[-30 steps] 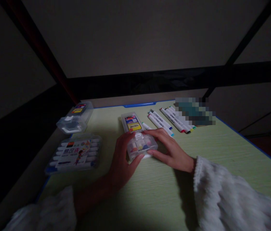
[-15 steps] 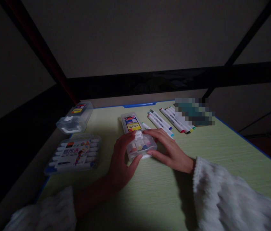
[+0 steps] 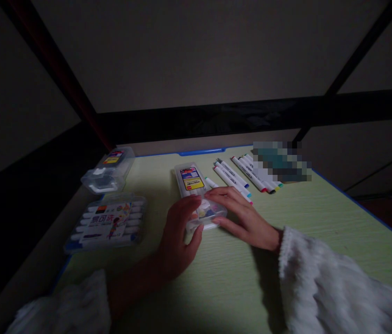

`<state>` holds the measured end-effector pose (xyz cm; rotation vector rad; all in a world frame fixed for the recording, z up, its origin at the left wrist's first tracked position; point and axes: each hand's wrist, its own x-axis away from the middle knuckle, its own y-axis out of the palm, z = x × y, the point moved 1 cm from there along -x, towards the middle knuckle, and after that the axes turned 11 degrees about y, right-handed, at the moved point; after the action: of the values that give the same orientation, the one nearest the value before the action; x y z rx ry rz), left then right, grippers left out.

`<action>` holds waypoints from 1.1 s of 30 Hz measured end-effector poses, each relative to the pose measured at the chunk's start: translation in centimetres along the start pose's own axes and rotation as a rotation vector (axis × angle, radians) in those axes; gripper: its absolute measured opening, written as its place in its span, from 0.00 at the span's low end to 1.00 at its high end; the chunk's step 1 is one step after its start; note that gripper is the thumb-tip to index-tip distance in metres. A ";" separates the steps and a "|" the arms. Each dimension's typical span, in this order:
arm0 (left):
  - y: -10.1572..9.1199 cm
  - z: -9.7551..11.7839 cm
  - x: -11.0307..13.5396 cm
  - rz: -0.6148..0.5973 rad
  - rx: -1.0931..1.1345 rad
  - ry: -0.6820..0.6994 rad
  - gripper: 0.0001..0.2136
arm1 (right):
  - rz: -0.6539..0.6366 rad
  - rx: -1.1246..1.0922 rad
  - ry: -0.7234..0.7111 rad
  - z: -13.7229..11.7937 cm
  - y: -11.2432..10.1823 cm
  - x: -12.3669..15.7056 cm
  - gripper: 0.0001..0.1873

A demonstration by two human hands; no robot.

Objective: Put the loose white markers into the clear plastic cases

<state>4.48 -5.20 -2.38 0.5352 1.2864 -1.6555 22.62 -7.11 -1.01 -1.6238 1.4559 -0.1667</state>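
A clear plastic marker case (image 3: 191, 180) with a yellow, blue and red label lies in the middle of the table, several coloured marker ends showing through its near end. My left hand (image 3: 180, 236) curls around the near left corner, forefinger on top by the latch and thumb at the front edge. From the right, my right hand (image 3: 242, 215) grips the same end, fingers over the top and thumb low on the front. My fingers partly hide the latch.
Loose white markers (image 3: 232, 176) with coloured ends lie right of the case, beside a pixelated teal item (image 3: 279, 162). At left sit a flat case of markers (image 3: 108, 222) and another clear case (image 3: 110, 169). A blue strip (image 3: 201, 151) edges the table's far side.
My left forefinger and thumb have shifted slightly at the near end. The white latch tab that stood up between my hands no longer shows upright. My right hand has stayed nearly still.
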 end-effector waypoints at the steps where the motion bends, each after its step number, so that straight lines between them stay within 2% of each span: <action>1: 0.1 -0.1 0.0 0.003 0.001 -0.002 0.23 | -0.002 0.000 0.000 0.0 0.0 0.0 0.22; 9: 0.2 -0.4 0.0 0.004 0.007 -0.060 0.21 | 0.001 0.006 0.013 0.1 0.0 0.1 0.21; 15: 0.2 -0.4 0.0 -0.029 0.005 -0.042 0.21 | -0.026 0.045 -0.001 -0.1 0.0 0.1 0.18; 22: 0.0 -0.6 -0.1 -0.037 0.009 -0.020 0.19 | -0.002 0.099 -0.043 0.0 0.0 0.2 0.17; 33: 0.1 -0.6 0.0 -0.016 0.039 -0.038 0.18 | -0.012 0.036 -0.058 -0.1 0.0 0.1 0.14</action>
<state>4.50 -4.68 -2.61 0.5165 1.2359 -1.6990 22.63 -7.27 -1.00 -1.5958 1.3922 -0.1510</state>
